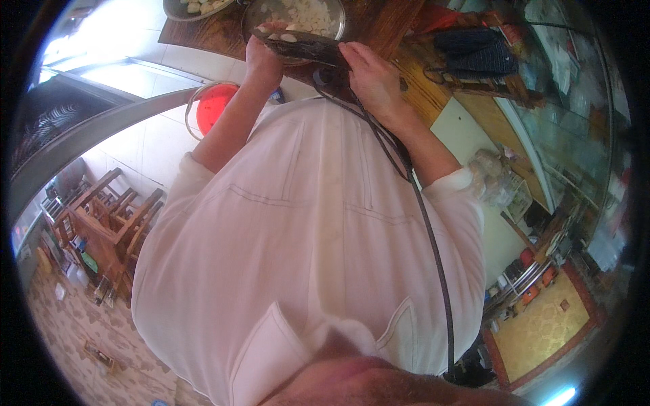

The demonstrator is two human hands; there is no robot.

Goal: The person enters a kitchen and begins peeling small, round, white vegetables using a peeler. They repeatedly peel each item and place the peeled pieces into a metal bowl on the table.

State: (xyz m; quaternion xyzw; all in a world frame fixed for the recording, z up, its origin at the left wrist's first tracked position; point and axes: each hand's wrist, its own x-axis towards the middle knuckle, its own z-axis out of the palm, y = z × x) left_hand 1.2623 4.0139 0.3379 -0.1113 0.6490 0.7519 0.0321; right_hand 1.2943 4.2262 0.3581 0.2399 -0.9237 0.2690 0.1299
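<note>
At the top, a long dark flat object [310,48] spans the space between my hands. My left hand [264,56] is at its left end, where several small white pieces [288,37] rest; some of these fingers are hidden. My right hand [373,76] grips the right end with its fingers. Behind the dark object stands a round metal bowl [343,19] holding many thin white slices [312,15]. A second metal bowl [175,16] with larger white pieces is further left, cut off by the picture's edge.
Both bowls stand on a brown wooden table [223,43]. A red bucket [216,104] is on the tiled floor beside my left forearm. A dark cable [431,228] hangs across my shirt. On the right is dark cloth [475,53] on a wooden frame; wooden stools [101,218] are at the left.
</note>
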